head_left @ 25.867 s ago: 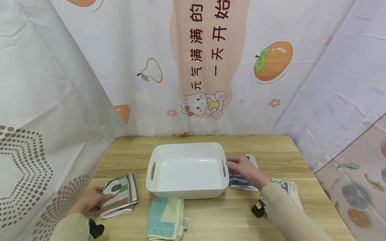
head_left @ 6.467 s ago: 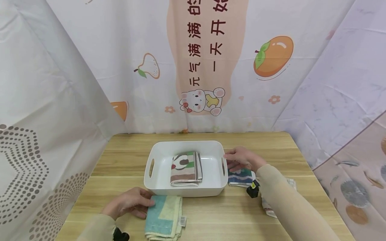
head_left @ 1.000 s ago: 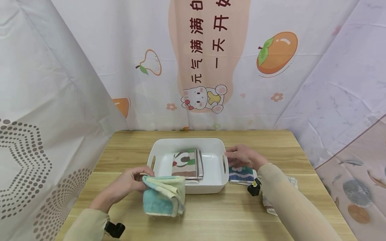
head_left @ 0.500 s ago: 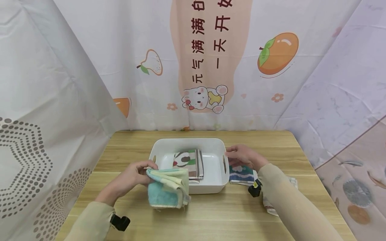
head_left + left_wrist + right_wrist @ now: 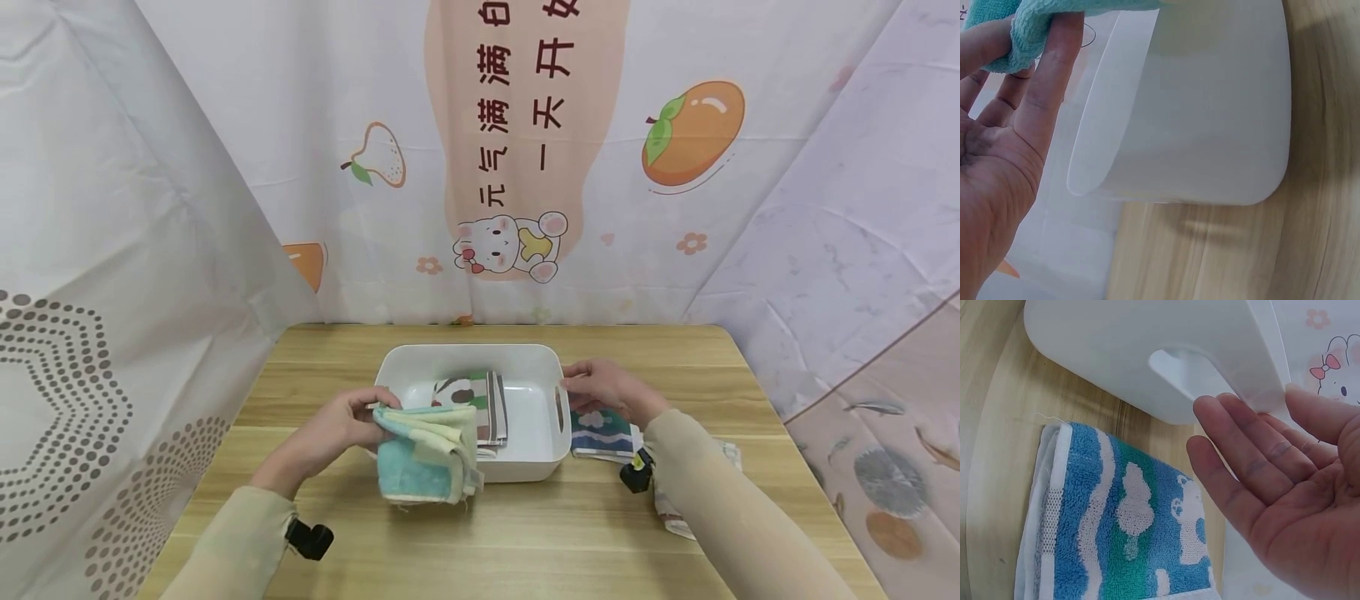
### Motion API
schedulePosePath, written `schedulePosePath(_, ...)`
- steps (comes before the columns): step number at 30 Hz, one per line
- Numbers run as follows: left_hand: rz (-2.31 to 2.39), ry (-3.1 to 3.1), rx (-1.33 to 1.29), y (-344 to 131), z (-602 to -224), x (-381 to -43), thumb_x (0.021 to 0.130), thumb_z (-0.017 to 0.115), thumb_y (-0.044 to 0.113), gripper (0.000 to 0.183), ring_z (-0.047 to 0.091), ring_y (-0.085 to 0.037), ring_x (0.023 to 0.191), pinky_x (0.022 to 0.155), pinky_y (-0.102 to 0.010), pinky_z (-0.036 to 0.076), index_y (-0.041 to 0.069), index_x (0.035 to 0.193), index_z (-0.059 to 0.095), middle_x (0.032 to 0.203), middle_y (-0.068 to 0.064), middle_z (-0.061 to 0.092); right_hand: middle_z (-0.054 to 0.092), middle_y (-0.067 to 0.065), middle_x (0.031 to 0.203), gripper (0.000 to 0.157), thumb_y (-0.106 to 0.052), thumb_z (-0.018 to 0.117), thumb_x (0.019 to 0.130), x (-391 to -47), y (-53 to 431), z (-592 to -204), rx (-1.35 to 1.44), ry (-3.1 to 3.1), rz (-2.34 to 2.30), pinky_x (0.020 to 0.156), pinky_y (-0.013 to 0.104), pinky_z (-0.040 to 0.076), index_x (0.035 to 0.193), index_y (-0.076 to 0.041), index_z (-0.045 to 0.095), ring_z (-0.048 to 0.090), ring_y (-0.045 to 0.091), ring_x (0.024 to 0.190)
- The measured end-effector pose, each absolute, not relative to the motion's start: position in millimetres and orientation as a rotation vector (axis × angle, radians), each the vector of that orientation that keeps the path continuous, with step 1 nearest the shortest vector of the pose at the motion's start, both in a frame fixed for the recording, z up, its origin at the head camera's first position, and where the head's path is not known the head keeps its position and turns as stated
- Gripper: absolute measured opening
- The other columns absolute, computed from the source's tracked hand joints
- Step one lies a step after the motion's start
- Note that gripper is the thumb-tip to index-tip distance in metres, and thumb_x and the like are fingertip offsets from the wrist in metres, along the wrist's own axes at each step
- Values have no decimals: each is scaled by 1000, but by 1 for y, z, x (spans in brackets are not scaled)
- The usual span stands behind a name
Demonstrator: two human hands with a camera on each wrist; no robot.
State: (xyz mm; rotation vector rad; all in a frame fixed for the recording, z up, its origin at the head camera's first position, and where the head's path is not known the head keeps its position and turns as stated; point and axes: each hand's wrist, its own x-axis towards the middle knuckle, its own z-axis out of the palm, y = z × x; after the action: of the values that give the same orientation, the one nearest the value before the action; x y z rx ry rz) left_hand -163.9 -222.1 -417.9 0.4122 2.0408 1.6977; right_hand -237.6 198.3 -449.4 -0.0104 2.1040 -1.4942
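My left hand (image 5: pixel 341 429) pinches a folded teal and pale-yellow towel (image 5: pixel 427 458) by its upper left edge. The towel hangs in the air in front of the white plastic bin (image 5: pixel 536 471), covering its near left corner. In the left wrist view the fingers (image 5: pixel 1054 75) hold a fold of the teal cloth (image 5: pixel 1032 31). Inside the bin lies a folded brown, white and green towel (image 5: pixel 491 408), partly hidden. My right hand (image 5: pixel 611 387) is at the bin's right end, thumb at the rim and fingers (image 5: pixel 1247 447) extended near the handle hole. Below it lies a blue-green patterned towel (image 5: pixel 1129 519).
Another folded towel (image 5: pixel 663 508) lies on the right of the wooden table (image 5: pixel 525 542), mostly under my right forearm. Printed curtains (image 5: pixel 375 275) stand behind the table and at both sides. Both wrists carry small black cameras (image 5: pixel 309 537).
Over the last second my left hand has carried the teal and yellow towel up and rightward, toward the bin. Earlier, the brown towel went from the left table into the bin. The right hand stays put.
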Motion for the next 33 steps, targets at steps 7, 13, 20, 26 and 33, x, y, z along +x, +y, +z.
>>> schedulePosePath(7, 1754, 2011, 432, -222, -416, -168, 84, 69, 5, 25, 65, -33, 81, 69, -51, 54, 3, 107, 59, 93, -17, 65, 62, 17, 114, 39, -21, 59, 94, -237, 198, -445, -23, 2179, -1501, 89, 51, 47, 127, 1, 53, 64, 31, 94)
schedulePosePath(13, 1802, 1973, 434, -219, -415, -173, 84, 68, 3, 24, 64, -33, 82, 69, -52, 54, 1, 107, 59, 94, -17, 63, 59, 17, 120, 41, -27, 58, 95, -237, 196, -435, -84, 2302, -1487, 93, 51, 44, 127, -3, 54, 58, 35, 106)
schedulePosePath(20, 1827, 1950, 425, -215, -414, -179, 84, 69, 5, 27, 64, -34, 84, 70, -52, 54, 0, 108, 59, 97, -19, 62, 55, 8, 127, 39, -32, 57, 96, -235, 192, -425, -93, 2426, -1432, 100, 52, 38, 128, -11, 55, 49, 29, 118)
schedulePosePath(26, 1854, 1926, 418, -211, -414, -183, 84, 69, 4, 27, 63, -33, 84, 69, -49, 54, 0, 108, 59, 98, -18, 61, 60, 2, 119, 35, -34, 60, 93, -233, 184, -419, -147, 2445, -1501, 97, 48, 42, 122, -16, 59, 53, 23, 114)
schedulePosePath(33, 1890, 1883, 452, -209, -412, -187, 84, 69, 4, 27, 63, -27, 81, 66, -42, 55, 1, 108, 58, 97, -14, 61, 63, -3, 116, 40, -48, 63, 87, -225, 167, -410, -224, 2400, -1444, 96, 49, 43, 122, -28, 58, 59, 19, 106)
